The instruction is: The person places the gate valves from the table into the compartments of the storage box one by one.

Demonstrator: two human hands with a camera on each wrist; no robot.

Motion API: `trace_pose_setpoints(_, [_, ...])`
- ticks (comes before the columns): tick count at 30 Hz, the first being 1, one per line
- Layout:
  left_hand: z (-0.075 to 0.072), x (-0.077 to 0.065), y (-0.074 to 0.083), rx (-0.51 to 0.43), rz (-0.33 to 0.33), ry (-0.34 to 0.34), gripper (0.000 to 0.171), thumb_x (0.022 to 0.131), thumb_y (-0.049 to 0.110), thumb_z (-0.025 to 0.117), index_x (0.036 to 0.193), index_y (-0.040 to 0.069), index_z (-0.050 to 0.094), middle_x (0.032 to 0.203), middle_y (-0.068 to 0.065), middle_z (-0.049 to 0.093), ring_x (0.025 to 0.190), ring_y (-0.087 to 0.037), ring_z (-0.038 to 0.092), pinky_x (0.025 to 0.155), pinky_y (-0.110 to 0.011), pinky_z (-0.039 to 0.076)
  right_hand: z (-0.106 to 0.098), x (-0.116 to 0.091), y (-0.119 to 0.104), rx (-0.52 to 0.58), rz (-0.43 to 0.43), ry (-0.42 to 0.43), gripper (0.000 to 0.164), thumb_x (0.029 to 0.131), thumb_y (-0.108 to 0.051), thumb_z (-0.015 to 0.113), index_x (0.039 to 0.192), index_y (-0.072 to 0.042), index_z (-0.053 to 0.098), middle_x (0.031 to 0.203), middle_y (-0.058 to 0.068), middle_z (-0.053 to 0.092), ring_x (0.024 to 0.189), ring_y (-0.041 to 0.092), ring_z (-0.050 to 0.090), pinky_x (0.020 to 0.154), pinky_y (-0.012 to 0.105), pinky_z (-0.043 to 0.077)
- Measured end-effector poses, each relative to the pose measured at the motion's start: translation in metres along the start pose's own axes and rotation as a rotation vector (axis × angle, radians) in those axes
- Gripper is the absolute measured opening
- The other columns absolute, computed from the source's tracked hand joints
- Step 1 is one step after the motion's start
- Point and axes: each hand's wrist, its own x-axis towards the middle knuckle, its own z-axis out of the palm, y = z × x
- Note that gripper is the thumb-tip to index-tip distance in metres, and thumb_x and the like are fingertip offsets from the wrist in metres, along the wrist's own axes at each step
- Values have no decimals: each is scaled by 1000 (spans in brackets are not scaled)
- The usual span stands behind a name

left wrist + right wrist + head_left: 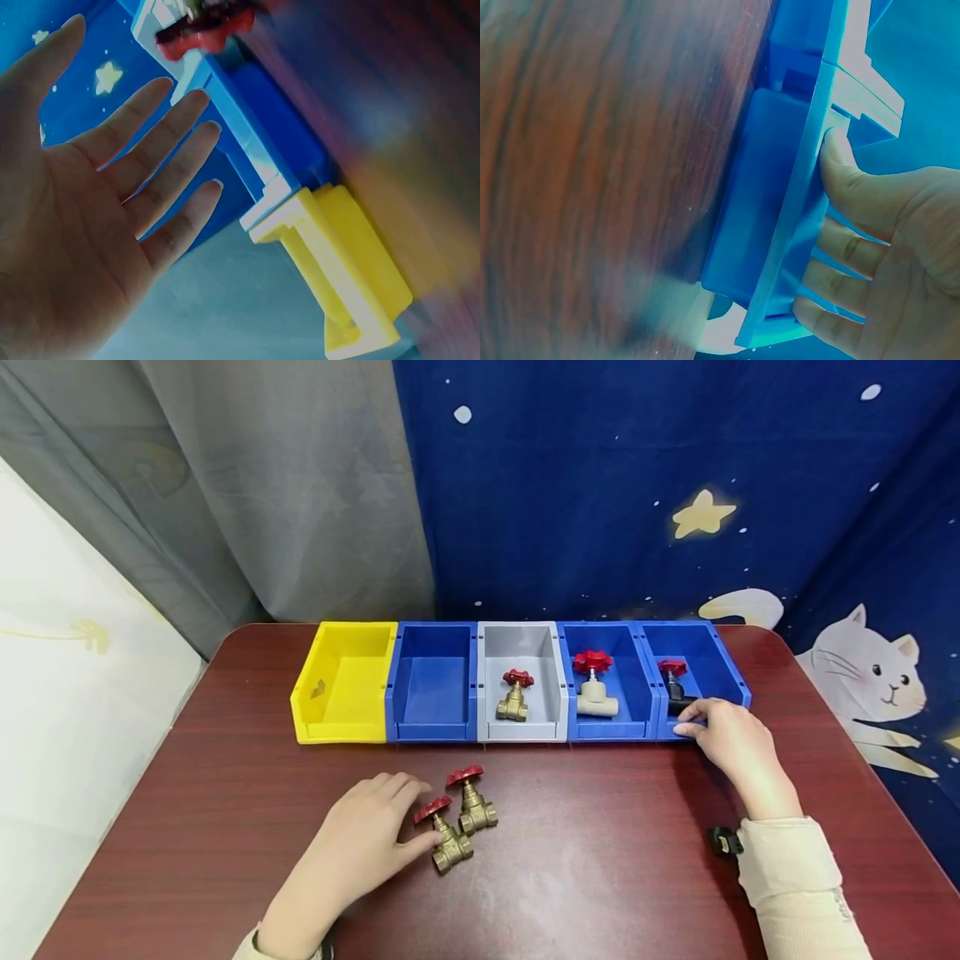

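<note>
My left hand (367,835) lies beside two brass gate valves with red handwheels, its fingers extended. Its thumb overlaps the nearer brass valve (452,850); whether it touches cannot be told. The farther brass valve (477,814) lies just behind. In the left wrist view the palm and spread fingers (161,161) are bare, with a red handwheel (206,37) above. My right hand (731,739) is at the front of the rightmost blue bin (705,652), by a black valve (677,693) with a red handwheel. In the right wrist view its thumb (840,161) is at the bin's rim; the fingertips are partly hidden.
Left of that bin stand a blue bin (633,652) with a beige valve (597,700), a grey bin (491,647) with a brass valve (513,703), another blue bin (432,681), and a yellow bin (345,685). Curtains (555,510) hang behind the table (600,877).
</note>
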Motion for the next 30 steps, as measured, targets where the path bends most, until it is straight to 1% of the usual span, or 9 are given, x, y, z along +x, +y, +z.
trace_pose_setpoints(6, [12, -2, 6, 10, 58, 4, 56, 78, 54, 78, 115, 13, 68, 113, 3, 63, 101, -17, 59, 92, -39, 50, 2, 0, 1, 1, -4, 8, 22, 91, -23, 72, 102, -4, 71, 111, 30, 64, 98, 50, 58, 77, 64, 46])
trace_pose_setpoints(9, [18, -1, 8, 12, 72, 1, 58, 78, 56, 78, 116, 14, 67, 115, 3, 62, 102, -17, 59, 92, -39, 50, 3, 0, 0, 0, -4, 17, 21, 91, -22, 72, 101, -4, 72, 110, 30, 65, 98, 49, 58, 77, 64, 46])
trace_pose_setpoints(14, [19, 1, 14, 14, 88, 21, 60, 76, 53, 80, 115, 10, 66, 114, -1, 62, 100, -19, 59, 91, -39, 50, 3, 0, 0, 3, -3, 22, 21, 91, -22, 72, 101, -4, 72, 110, 30, 65, 99, 49, 59, 79, 65, 46])
trace_pose_setpoints(17, [19, 2, 17, 22, 84, 24, 62, 76, 52, 81, 117, 8, 65, 114, -3, 62, 100, -21, 59, 91, -41, 50, 3, 0, 0, 1, -1, 19, 21, 91, -22, 72, 102, -4, 71, 110, 30, 65, 99, 50, 58, 79, 65, 46])
trace_pose_setpoints(21, [22, 2, 20, 33, 55, -5, 67, 75, 54, 81, 120, 7, 64, 113, -6, 62, 102, -26, 60, 92, -44, 50, 4, 0, 0, 0, -2, 23, 20, 91, -22, 72, 101, -4, 72, 109, 29, 65, 99, 49, 59, 79, 64, 46])
trace_pose_setpoints(25, [24, 4, 23, 51, 31, -46, 71, 73, 56, 81, 120, 5, 63, 110, -8, 62, 100, -28, 60, 90, -45, 50, 5, 0, 0, 2, -6, 28, 20, 91, -21, 72, 101, -4, 72, 108, 29, 66, 98, 48, 59, 79, 64, 46])
trace_pose_setpoints(30, [26, 6, 28, 69, 14, -126, 75, 74, 57, 80, 121, 2, 61, 112, -12, 62, 101, -29, 60, 90, -46, 50, 6, 0, 1, 1, -11, 37, 20, 91, -21, 72, 101, -4, 72, 108, 28, 66, 98, 48, 60, 78, 63, 46])
